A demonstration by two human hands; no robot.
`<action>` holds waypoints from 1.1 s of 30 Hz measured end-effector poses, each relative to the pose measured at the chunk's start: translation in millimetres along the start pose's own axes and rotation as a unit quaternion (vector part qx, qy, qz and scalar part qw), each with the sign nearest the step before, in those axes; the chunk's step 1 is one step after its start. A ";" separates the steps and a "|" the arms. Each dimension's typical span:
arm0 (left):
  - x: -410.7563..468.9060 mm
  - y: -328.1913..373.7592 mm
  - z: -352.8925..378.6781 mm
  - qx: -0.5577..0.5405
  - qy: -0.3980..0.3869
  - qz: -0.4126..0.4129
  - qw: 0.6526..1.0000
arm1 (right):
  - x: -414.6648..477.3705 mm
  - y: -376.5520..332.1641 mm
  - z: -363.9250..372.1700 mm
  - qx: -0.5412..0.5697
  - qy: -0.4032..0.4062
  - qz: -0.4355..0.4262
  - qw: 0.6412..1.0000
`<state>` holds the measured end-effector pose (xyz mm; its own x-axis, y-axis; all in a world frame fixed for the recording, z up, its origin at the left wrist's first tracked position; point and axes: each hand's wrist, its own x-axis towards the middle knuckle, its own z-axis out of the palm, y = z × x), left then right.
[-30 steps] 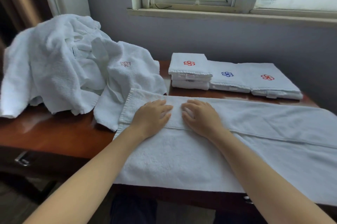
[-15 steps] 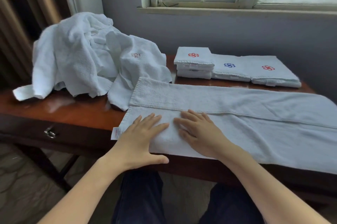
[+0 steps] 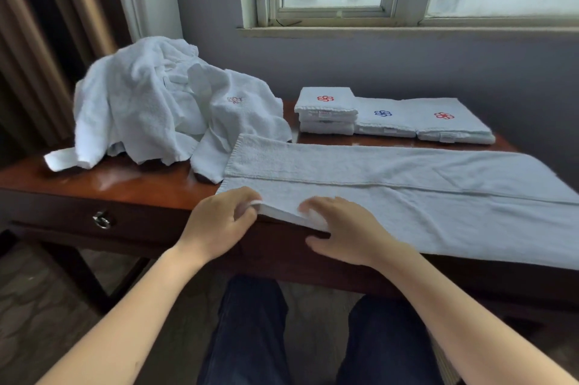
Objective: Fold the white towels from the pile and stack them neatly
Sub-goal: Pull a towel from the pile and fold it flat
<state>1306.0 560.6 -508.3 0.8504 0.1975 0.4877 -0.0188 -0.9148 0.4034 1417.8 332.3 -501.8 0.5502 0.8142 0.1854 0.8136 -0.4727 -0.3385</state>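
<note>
The long white towel (image 3: 391, 184) lies across the wooden desk (image 3: 125, 184), doubled lengthwise. Its near edge sits right at the desk's front lip, and its right end runs out of view at three o'clock. Your left hand (image 3: 219, 225) pinches the near left corner, lifted a touch off the wood. Your right hand (image 3: 341, 231) grips the near edge just beside it, fingers on top, thumb under. You look mid-fold on this one, setting up another lengthwise fold. The next move calls for carrying that edge toward twelve o'clock and landing it square on the far edge. At ten o'clock waits the unfolded pile (image 3: 150, 109); at one o'clock the folded towels (image 3: 391, 115) sit in a row.
</note>
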 end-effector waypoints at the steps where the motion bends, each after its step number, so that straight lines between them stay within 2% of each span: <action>1: 6.3 -0.2 -1.0 0.007 0.007 -0.006 1.000 | 1.3 0.0 -5.4 0.014 0.032 0.023 0.999; 6: 39.3 6.0 2.5 0.032 0.038 -0.042 0.998 | 19.3 4.4 -29.1 -0.097 0.201 0.118 0.968; 14: 103.8 -3.7 10.2 0.090 0.057 -0.034 0.994 | 76.4 36.8 -47.0 -0.139 0.298 0.055 0.943; 19: 153.5 -23.9 22.1 0.135 0.046 -0.024 0.990 | 128.6 71.7 -49.7 -0.146 0.277 0.041 0.949; 24: 182.6 -39.2 46.6 0.233 -0.023 -0.080 0.969 | 159.1 102.5 -29.9 -0.130 0.207 0.087 0.966; 26: 185.2 -37.7 59.7 0.262 -0.002 -0.066 0.963 | 161.1 110.7 -17.9 -0.099 0.178 0.102 0.974; 28: 183.9 -27.4 73.6 0.196 0.013 0.004 0.981 | 162.3 115.5 -11.4 -0.058 0.170 0.115 0.977; 30: 182.0 -18.2 89.0 0.108 -0.035 0.067 0.991 | 163.6 117.7 -9.1 -0.050 0.168 0.118 0.977; 33: 177.2 -18.5 102.5 0.074 -0.171 0.017 0.982 | 163.5 117.0 -8.2 -0.042 0.163 0.119 0.978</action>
<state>1511.0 576.4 -508.7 0.9778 0.0589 0.2012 0.0043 -0.9653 0.2612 1604.5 407.3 -503.6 0.7455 0.5328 0.4004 0.6601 -0.6734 -0.3330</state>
